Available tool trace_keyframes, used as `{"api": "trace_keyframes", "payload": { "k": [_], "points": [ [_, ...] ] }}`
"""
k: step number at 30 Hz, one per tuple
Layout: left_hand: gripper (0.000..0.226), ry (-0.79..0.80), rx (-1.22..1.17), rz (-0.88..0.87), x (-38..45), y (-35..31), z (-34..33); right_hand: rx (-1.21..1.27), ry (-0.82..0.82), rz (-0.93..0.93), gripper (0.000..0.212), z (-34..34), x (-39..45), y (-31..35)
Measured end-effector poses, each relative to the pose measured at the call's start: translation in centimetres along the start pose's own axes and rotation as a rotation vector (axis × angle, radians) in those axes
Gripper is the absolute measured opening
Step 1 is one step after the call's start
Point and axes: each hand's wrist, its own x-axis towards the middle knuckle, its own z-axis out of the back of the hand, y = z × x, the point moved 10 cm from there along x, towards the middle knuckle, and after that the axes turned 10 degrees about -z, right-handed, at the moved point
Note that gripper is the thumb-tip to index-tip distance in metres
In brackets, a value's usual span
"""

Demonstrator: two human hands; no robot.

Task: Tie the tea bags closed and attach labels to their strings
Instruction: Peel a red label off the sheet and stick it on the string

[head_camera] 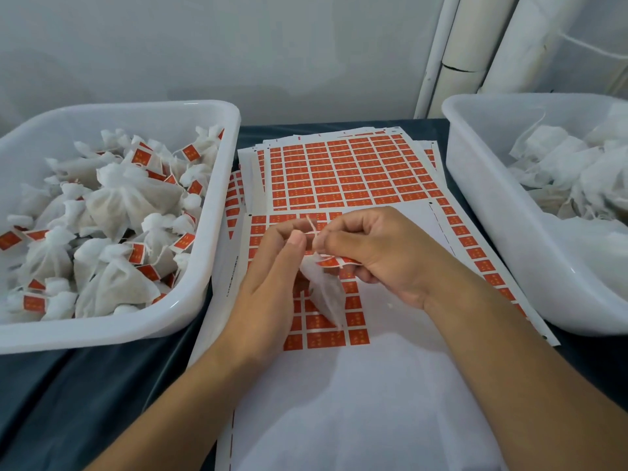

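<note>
Reaching in from the near edge, both forearms angle toward the middle of the dark surface [102,385] and meet above a half-used sheet of red labels [326,336]. The left hand [272,277] has its palm turned inward, thumb and forefinger pinched on a thin white string [312,229]. The right hand [384,253] faces it with curled fingers, pinching the same string just beside the left thumb; a peeled red label [334,262] sticks out beneath its fingers. From the string a white tea bag [324,294] hangs between the two hands, over the sheet. Farther back lies a stack of full label sheets [350,171]. At the left stands a white tub [190,266] heaped with tied, labelled bags; at the right, another tub [482,212] holds unlabelled bags.
</note>
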Motion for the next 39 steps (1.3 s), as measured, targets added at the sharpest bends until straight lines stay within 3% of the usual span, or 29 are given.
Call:
{"api": "trace_keyframes", "payload": {
  "k": [5,8,11,16,25,33,39],
  "points": [
    [0.037,0.010,0.041,0.010,-0.2,-0.4,-0.6,0.038,-0.030,0.025,0.015,0.4,0.2,0.1],
    [0.023,-0.050,0.070,-0.004,0.0,-0.2,0.0,0.064,-0.033,0.030,0.017,0.5,0.4,0.0],
    [0.024,-0.124,0.055,-0.020,0.1,0.1,0.9,0.106,-0.039,0.036,0.020,0.6,0.4,-0.1],
    [0.030,-0.220,-0.152,0.063,0.3,1.8,1.8,0.114,-0.047,0.055,0.021,0.4,0.2,0.1],
    [0.036,-0.070,-0.119,0.008,0.6,0.8,0.4,0.184,-0.100,0.066,0.016,1.2,0.3,0.0],
    [0.007,-0.030,-0.087,-0.077,1.0,-0.7,0.4,0.078,-0.033,0.135,0.015,0.7,0.0,1.0],
    [0.039,-0.032,-0.064,-0.127,1.1,-1.3,0.5,0.072,-0.032,0.153,0.014,1.1,-0.1,1.2]
  ]
}}
